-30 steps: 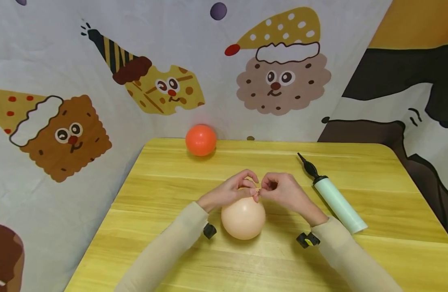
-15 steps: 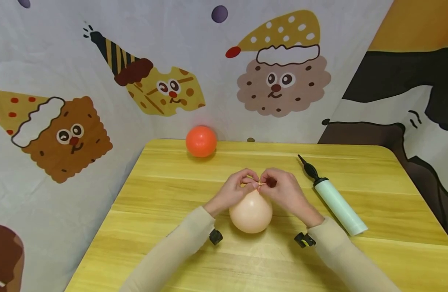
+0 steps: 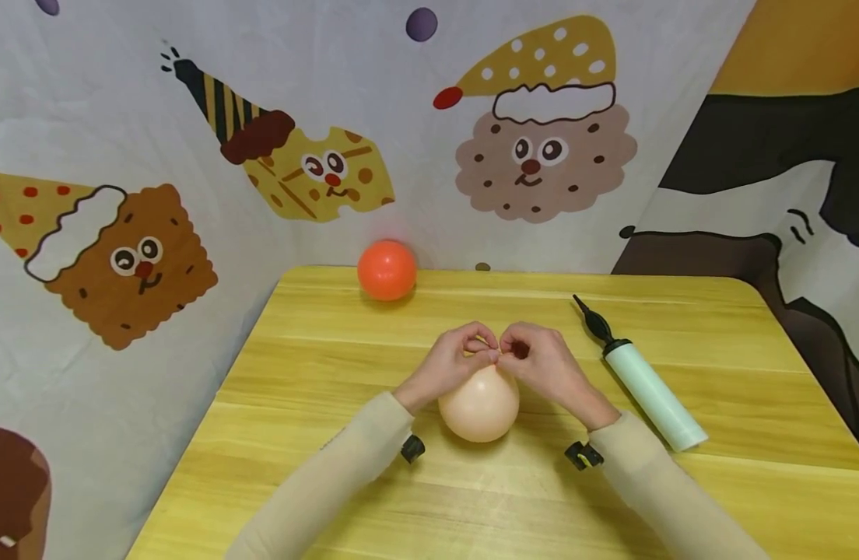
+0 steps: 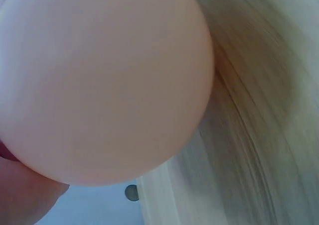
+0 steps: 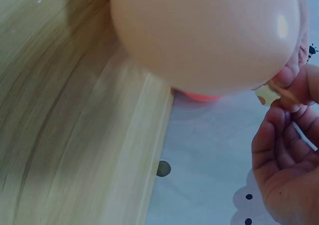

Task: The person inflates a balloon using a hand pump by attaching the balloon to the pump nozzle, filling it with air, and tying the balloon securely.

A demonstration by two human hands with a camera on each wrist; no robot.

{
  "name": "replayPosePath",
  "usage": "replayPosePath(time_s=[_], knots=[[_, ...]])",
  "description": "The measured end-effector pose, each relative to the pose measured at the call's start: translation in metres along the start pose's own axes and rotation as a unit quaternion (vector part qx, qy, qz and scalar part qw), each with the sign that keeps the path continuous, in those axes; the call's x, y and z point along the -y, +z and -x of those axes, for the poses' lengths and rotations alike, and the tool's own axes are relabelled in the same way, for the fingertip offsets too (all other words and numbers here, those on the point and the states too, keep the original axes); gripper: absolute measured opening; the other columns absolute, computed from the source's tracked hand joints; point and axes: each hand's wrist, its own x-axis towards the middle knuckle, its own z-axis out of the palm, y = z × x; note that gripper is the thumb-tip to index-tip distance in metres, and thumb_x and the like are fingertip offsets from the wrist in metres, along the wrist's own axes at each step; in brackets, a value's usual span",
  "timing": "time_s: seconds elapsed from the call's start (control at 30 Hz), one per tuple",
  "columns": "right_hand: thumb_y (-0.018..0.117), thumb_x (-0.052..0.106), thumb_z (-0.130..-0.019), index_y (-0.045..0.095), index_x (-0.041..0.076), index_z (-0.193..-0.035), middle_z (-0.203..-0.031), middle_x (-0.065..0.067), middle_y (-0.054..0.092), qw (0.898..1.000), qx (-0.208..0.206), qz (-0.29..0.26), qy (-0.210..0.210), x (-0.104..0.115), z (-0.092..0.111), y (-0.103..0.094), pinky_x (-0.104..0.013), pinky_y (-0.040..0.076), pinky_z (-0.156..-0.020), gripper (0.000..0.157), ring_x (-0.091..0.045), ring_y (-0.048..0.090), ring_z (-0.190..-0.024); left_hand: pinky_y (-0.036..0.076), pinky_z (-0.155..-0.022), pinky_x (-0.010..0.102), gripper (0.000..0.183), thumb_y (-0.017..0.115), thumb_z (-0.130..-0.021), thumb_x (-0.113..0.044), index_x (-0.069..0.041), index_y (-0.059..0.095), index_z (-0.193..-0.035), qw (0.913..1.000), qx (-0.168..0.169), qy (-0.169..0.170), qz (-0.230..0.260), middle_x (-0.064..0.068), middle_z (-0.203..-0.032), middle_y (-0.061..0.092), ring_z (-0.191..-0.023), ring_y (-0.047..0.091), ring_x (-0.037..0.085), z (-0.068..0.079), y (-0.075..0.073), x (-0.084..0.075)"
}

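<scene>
A round peach balloon hangs from the fingertips of both hands, its neck end upward, over the middle of the table. My left hand pinches the neck from the left side. Opposite it, my right hand pinches the neck's end between thumb and finger. The fingertips of the two hands meet above the balloon and mostly hide the neck in the head view. In the right wrist view a stretched bit of the neck shows at the fingers. The balloon fills much of the left wrist view.
An orange-red balloon sits at the table's back edge, left of centre. To the right of my hands lies a hand pump with a pale green barrel and black nozzle. A printed cloth hangs behind the wooden table.
Both hands and the peach balloon have shifted slightly; the balloon has moved up and to the right. The fingertips have come together over the neck. The pump and orange-red balloon stay in place.
</scene>
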Motion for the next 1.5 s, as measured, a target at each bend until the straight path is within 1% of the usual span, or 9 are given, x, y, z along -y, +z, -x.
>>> replayPosePath(time_s=[0.47, 0.67, 0.77, 0.87, 1.0, 1.1, 1.23, 1.33, 1.5], knots=[[0.076, 0.006, -0.084, 0.064, 0.017, -0.08, -0.073, 0.005, 0.056, 1.0, -0.019, -0.003, -0.01, -0.006, 0.001, 0.011, -0.027, 0.042, -0.058, 0.016, -0.014, 0.051, -0.067, 0.06, -0.076, 0.026, 0.01, 0.077, -0.093, -0.003, 0.002, 0.078, -0.102, 0.998, -0.025, -0.018, 0.054, 0.013, -0.095, 0.078, -0.083, 0.072, 0.007, -0.001, -0.002, 0.01], [0.076, 0.009, -0.084, 0.066, 0.017, -0.081, -0.072, 0.004, 0.058, 0.999, -0.03, -0.025, 0.022, -0.009, 0.003, 0.015, -0.027, 0.043, -0.057, 0.014, -0.015, 0.052, -0.067, 0.06, -0.075, 0.025, 0.006, 0.079, -0.092, -0.007, -0.004, 0.082, -0.096, 0.9975, -0.065, 0.025, -0.012, 0.004, -0.093, 0.079, -0.085, 0.071, 0.007, 0.0, 0.001, 0.012], [0.076, 0.009, -0.086, 0.068, 0.014, -0.083, -0.076, 0.002, 0.062, 0.997, -0.024, -0.051, 0.045, -0.01, 0.002, 0.015, -0.027, 0.046, -0.06, 0.009, -0.017, 0.055, -0.071, 0.056, -0.094, 0.028, 0.006, 0.079, -0.092, -0.006, -0.004, 0.081, -0.097, 0.9903, -0.065, 0.095, -0.077, 0.005, -0.094, 0.079, -0.091, 0.074, 0.011, 0.0, 0.001, 0.011], [0.073, 0.008, -0.089, 0.07, 0.01, -0.086, -0.083, -0.002, 0.067, 0.994, -0.013, -0.088, 0.069, -0.011, 0.001, 0.014, -0.027, 0.05, -0.066, 0.004, -0.019, 0.058, -0.077, 0.046, -0.11, 0.031, 0.01, 0.078, -0.092, -0.006, -0.004, 0.081, -0.101, 0.9623, -0.062, 0.2, -0.173, 0.006, -0.099, 0.079, -0.097, 0.075, 0.014, 0.001, -0.002, 0.008], [0.069, 0.006, -0.091, 0.071, 0.005, -0.09, -0.089, -0.005, 0.068, 0.987, 0.007, -0.125, 0.103, -0.009, 0.001, 0.01, -0.028, 0.051, -0.072, 0.002, -0.022, 0.059, -0.084, 0.05, -0.104, 0.026, 0.012, 0.08, -0.091, -0.009, -0.008, 0.081, -0.103, 0.901, -0.07, 0.311, -0.294, 0.004, -0.103, 0.076, -0.1, 0.072, 0.017, 0.003, -0.007, 0.004], [0.068, 0.006, -0.09, 0.07, 0.004, -0.093, -0.09, -0.006, 0.067, 0.983, 0.023, -0.136, 0.124, -0.008, 0.001, 0.008, -0.027, 0.05, -0.07, 0.004, -0.022, 0.058, -0.084, 0.056, -0.09, 0.021, 0.011, 0.081, -0.091, -0.012, -0.011, 0.082, -0.102, 0.8574, -0.079, 0.352, -0.367, 0.002, -0.102, 0.073, -0.098, 0.069, 0.016, 0.005, -0.01, 0.001], [0.067, 0.005, -0.089, 0.069, 0.002, -0.094, -0.087, -0.007, 0.065, 0.975, 0.048, -0.155, 0.153, -0.006, 0.0, 0.007, -0.031, 0.053, -0.065, 0.007, -0.021, 0.058, -0.078, 0.059, -0.082, 0.023, 0.009, 0.08, -0.093, -0.016, -0.013, 0.081, -0.102, 0.8126, -0.076, 0.373, -0.442, -0.001, -0.101, 0.073, -0.096, 0.07, 0.013, 0.008, -0.012, -0.002], [0.066, 0.005, -0.088, 0.068, 0.0, -0.095, -0.084, -0.008, 0.064, 0.969, 0.065, -0.162, 0.172, -0.004, -0.001, 0.007, -0.034, 0.054, -0.064, 0.009, -0.021, 0.058, -0.074, 0.06, -0.078, 0.023, 0.008, 0.077, -0.095, -0.017, -0.013, 0.079, -0.101, 0.7969, -0.068, 0.375, -0.469, -0.002, -0.101, 0.072, -0.096, 0.069, 0.012, 0.008, -0.012, -0.003], [0.067, 0.005, -0.086, 0.068, 0.0, -0.096, -0.086, -0.008, 0.065, 0.968, 0.083, -0.153, 0.18, -0.002, -0.004, 0.007, -0.031, 0.053, -0.063, 0.012, -0.019, 0.059, -0.075, 0.059, -0.064, 0.024, 0.009, 0.073, -0.094, -0.015, -0.014, 0.076, -0.102, 0.8016, -0.049, 0.349, -0.483, -0.001, -0.107, 0.067, -0.097, 0.066, 0.014, 0.008, -0.011, -0.009]])
